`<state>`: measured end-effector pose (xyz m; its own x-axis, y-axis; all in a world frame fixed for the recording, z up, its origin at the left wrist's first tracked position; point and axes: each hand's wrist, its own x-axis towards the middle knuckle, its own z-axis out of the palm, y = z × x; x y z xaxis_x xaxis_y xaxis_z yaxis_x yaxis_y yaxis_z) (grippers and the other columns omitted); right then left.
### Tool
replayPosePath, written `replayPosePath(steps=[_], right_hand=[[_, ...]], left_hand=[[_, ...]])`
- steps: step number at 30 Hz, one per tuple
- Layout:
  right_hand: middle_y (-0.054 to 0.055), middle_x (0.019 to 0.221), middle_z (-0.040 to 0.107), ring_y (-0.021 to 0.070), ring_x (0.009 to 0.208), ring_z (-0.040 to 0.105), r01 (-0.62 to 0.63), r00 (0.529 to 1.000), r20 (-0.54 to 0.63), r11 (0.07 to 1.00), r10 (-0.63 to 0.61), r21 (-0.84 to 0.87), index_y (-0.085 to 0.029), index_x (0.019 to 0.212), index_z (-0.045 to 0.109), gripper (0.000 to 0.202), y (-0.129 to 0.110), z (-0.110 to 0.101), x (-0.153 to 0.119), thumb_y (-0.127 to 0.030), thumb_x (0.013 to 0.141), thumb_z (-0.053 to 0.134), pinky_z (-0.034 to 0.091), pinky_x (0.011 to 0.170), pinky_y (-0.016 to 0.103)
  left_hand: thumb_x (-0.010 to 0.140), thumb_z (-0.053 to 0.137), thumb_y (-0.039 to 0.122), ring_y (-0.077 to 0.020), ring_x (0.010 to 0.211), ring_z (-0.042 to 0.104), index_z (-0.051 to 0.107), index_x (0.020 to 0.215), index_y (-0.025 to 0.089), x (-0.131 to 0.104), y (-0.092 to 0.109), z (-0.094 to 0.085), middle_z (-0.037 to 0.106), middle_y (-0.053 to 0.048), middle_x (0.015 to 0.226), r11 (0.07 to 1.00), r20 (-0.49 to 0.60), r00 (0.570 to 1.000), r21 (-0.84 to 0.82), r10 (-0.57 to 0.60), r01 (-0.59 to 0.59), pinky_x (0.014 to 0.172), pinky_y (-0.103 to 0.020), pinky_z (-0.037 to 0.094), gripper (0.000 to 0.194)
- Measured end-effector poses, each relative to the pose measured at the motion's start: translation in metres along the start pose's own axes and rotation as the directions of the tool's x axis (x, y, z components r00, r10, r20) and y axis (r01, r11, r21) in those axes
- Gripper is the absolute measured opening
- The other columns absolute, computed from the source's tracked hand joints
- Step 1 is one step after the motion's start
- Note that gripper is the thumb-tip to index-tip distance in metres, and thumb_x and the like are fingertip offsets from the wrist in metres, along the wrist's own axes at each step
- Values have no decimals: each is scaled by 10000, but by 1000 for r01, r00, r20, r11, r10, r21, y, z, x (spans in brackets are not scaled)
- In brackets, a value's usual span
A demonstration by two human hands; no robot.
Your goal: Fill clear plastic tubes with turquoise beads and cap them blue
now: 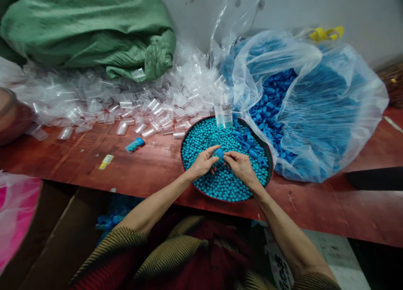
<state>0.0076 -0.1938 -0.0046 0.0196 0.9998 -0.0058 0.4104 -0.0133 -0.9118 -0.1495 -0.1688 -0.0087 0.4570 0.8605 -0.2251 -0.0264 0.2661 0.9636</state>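
Observation:
My left hand (203, 162) grips a small clear tube, mostly hidden by the fingers, with a blue cap (220, 153) at its top. From the other side, the fingertips of my right hand (240, 167) pinch that cap. Both hands are just above a round tray (181, 149) full of turquoise beads (229, 185). Several loose blue caps (247, 139) lie on the beads at the tray's right. Clear tubes (223, 117) rest over its far rim. Left of the tray lies a capped tube with beads inside (135, 145).
Clear plastic tubes (154, 109) are heaped along the back of the red table (157, 168), below a green sack (94, 30). On the right stands a translucent bag (315, 113) of blue caps (270, 99). A small yellow-and-white piece (106, 161) lies at left, near pink plastic (19, 206).

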Motion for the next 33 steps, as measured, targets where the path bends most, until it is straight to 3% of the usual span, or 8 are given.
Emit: replayPosePath(steps=[6,12,22,28,33], right_hand=[[5,628,652,139,569,573,205,972,132,975,-192,-87,-196,848,724,206,-3,-11,5,-284,794,546,448,588,258],[-9,603,637,134,540,567,152,968,209,987,-140,-46,-188,884,720,227,3,-20,6,-307,799,546,438,549,248],[-1,641,657,130,555,554,254,947,232,961,-224,-111,-195,845,730,205,-2,-26,0,-283,804,549,431,559,247],[-2,602,627,129,527,545,214,969,137,974,-203,-70,-191,882,720,224,7,-9,-6,-283,819,525,451,550,251],[32,769,674,159,689,610,237,966,116,970,-230,-50,-207,973,697,241,7,-8,-8,-276,815,529,500,698,303]], left_hand=[[797,549,277,-51,406,466,500,1172,180,0,-3,0,481,50,632,997,-14,998,38,64,-63,340,-145,337,391],[801,545,287,-64,414,493,427,1304,180,-2,-4,-1,522,40,642,998,68,996,19,50,-52,365,-162,358,527],[793,557,289,-40,406,453,498,1239,187,-4,-4,0,489,50,643,999,75,996,21,39,-41,373,-155,335,462],[779,546,259,-36,403,403,545,1089,158,-1,-11,1,442,62,619,996,6,998,62,66,-67,365,-161,341,326],[779,564,310,-28,395,416,528,1079,164,-2,-6,-3,471,58,652,999,-8,999,8,37,-37,352,-150,328,335]])
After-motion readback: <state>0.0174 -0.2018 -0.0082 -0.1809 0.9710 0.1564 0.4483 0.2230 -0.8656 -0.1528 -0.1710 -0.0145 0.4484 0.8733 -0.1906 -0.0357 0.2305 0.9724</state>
